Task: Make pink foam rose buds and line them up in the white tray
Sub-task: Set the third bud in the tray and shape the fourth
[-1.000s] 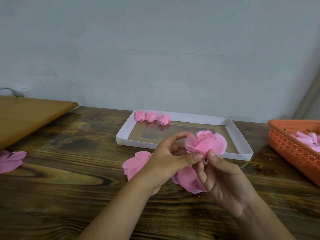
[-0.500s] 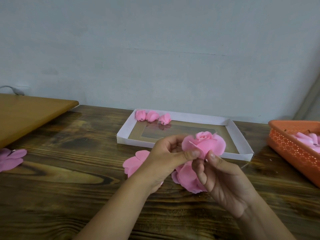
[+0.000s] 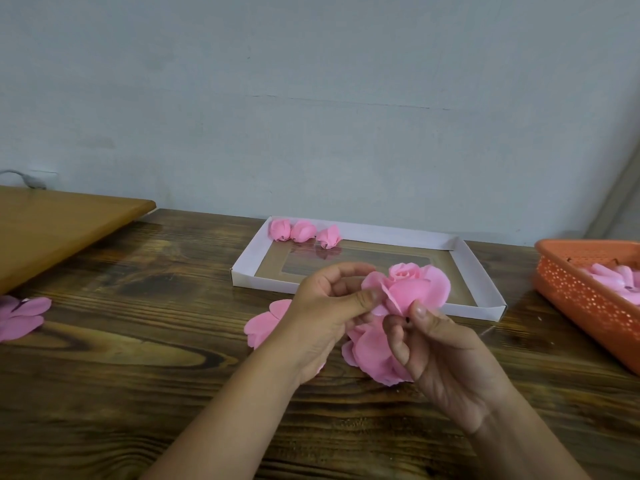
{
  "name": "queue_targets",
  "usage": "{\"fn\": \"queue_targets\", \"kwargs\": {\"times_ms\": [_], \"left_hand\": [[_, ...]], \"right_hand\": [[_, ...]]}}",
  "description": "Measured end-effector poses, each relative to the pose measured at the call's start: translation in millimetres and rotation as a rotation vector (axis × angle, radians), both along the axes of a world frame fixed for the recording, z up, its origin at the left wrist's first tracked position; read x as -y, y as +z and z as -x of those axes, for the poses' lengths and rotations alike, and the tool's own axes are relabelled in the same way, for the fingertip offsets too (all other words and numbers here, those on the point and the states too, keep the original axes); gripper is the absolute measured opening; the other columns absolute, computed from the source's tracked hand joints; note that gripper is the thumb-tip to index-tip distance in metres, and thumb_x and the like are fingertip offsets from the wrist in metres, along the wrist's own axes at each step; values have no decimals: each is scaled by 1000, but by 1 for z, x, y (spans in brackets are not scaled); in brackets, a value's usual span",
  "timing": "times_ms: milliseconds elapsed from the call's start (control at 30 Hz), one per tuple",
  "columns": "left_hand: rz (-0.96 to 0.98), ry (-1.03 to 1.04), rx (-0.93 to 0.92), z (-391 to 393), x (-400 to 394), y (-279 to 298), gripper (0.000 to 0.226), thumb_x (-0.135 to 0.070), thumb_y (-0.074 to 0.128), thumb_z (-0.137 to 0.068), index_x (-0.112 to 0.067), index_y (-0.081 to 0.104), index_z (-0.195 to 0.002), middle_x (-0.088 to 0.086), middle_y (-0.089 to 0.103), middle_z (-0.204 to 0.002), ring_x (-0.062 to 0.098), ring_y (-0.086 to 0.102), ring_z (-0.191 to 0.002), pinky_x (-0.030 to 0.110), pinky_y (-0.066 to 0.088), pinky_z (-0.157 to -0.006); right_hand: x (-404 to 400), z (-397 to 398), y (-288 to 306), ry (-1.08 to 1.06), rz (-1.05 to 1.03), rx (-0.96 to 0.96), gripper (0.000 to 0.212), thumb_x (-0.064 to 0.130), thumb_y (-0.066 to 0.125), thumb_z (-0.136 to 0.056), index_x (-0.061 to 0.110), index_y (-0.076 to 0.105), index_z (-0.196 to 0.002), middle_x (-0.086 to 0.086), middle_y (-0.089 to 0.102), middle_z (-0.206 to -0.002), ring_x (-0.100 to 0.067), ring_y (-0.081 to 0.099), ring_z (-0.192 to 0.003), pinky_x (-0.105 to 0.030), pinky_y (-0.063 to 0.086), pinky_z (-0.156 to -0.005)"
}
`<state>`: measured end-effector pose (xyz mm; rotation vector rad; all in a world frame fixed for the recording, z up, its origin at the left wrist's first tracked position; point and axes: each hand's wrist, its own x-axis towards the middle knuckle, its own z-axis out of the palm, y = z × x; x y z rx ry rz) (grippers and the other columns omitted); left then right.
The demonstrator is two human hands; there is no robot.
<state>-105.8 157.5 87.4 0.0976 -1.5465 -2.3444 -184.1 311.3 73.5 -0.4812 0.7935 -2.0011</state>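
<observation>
Both hands hold a pink foam rose (image 3: 412, 289) above the dark wooden table, just in front of the white tray (image 3: 479, 271). My left hand (image 3: 322, 317) pinches a left petal between thumb and fingers. My right hand (image 3: 446, 362) grips the flower's base from below, thumb on the lower petal. More pink petals (image 3: 372, 355) hang under the rose between my hands. Three finished pink buds (image 3: 303, 232) lie in a row in the tray's far left corner.
A loose pink petal piece (image 3: 265, 323) lies on the table behind my left wrist. Another petal piece (image 3: 20, 317) sits at the far left edge. An orange perforated basket (image 3: 581, 299) with pink foam pieces stands at the right. A light wooden board (image 3: 52, 230) overlaps the table's left back.
My left thumb and fingers have closed further onto the rose's left petal, folding it inward. The rose and right hand stay almost in the same place.
</observation>
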Motion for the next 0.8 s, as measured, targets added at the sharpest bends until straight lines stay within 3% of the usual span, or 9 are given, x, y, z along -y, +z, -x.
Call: {"fn": "queue_targets", "kwargs": {"times_ms": [167, 367, 533, 600, 700, 800], "left_hand": [[-40, 22, 7, 1, 1, 0, 24, -24, 85, -58, -27, 82, -82, 2, 75, -82, 12, 68, -71, 22, 58, -63], [-47, 53, 29, 2, 2, -1, 27, -24, 87, -58, -25, 81, -84, 11, 72, -91, 20, 63, -76, 25, 59, -66], [-28, 94, 47, 3, 3, 0, 25, -25, 83, -57, -30, 82, -82, 7, 75, -85, 25, 59, -80, 29, 55, -68], [5, 95, 54, 2, 3, 0, 20, -23, 81, -66, -30, 82, -86, 9, 74, -89, 29, 56, -87, 32, 52, -74], [72, 85, 80, 2, 4, -1, 18, -11, 73, -90, -26, 83, -94, 27, 71, -101, 31, 55, -92, 39, 49, -80], [121, 96, 113, 2, 4, -1, 14, -13, 72, -93, -21, 83, -95, 32, 68, -113, 31, 58, -92, 45, 48, -85]], "right_hand": [[0, -3, 1, -36, -46, -82, 35, 19, 100, -49, 4, 78, -72, -10, 72, -75, -13, 71, -69, -19, 60, -70], [-1, -3, 2, -45, -84, -105, 41, 19, 100, -49, 2, 79, -80, -12, 73, -76, -14, 72, -70, -21, 61, -69], [-1, -4, 0, -54, -138, -123, 45, 21, 102, -46, 2, 78, -80, -12, 70, -74, -13, 69, -65, -20, 60, -66], [-1, -4, -1, -47, -133, -139, 45, 21, 101, -48, 2, 78, -81, -12, 71, -74, -13, 70, -66, -19, 60, -67], [1, -5, -2, -45, -135, -153, 47, 20, 101, -48, 1, 78, -84, -12, 71, -74, -14, 70, -65, -20, 60, -65], [2, -5, -4, -65, -155, -161, 51, 20, 102, -46, 1, 78, -88, -12, 71, -74, -14, 70, -64, -20, 59, -63]]}}
